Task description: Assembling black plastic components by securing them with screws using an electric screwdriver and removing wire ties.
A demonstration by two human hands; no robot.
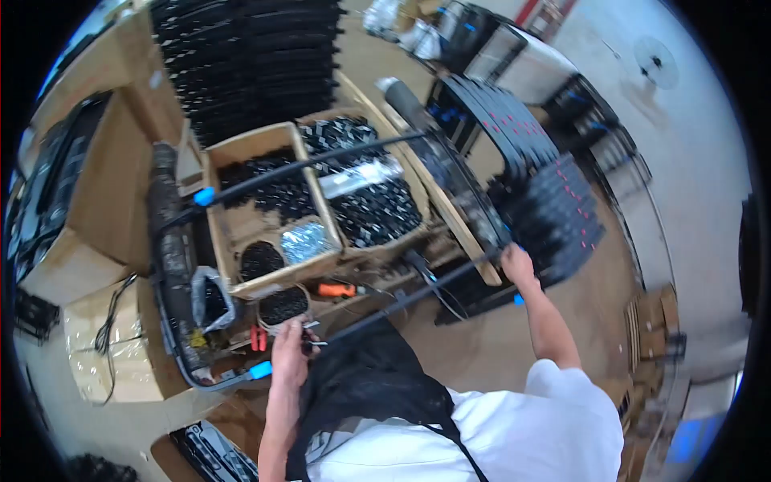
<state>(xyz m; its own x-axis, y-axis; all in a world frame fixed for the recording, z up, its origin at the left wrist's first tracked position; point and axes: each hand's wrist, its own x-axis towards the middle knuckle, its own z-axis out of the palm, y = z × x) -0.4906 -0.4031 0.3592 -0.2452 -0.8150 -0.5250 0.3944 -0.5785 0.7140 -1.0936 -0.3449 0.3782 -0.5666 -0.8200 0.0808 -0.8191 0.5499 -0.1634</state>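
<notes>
1. The black tubular frame (pixel 401 302) stretches in front of me between my hands, a long loop with rounded corners and bright blue wraps (pixel 260 369).
2. My right hand (pixel 516 265) is closed on its near right corner; my left hand (pixel 291 351), well apart, pinches a small black-and-metal piece (pixel 307 346) beside the near bar.
3. Just beyond my left hand are red-handled pliers (pixel 258 338) and an orange-handled tool (pixel 336 290).
4. Ahead, between my hands, a cardboard box (pixel 299 145) holds small black parts (pixel 285 193).
5. Beyond my right hand, stacked black frames (pixel 506 120) stand on brown floor (pixel 582 271).
</notes>
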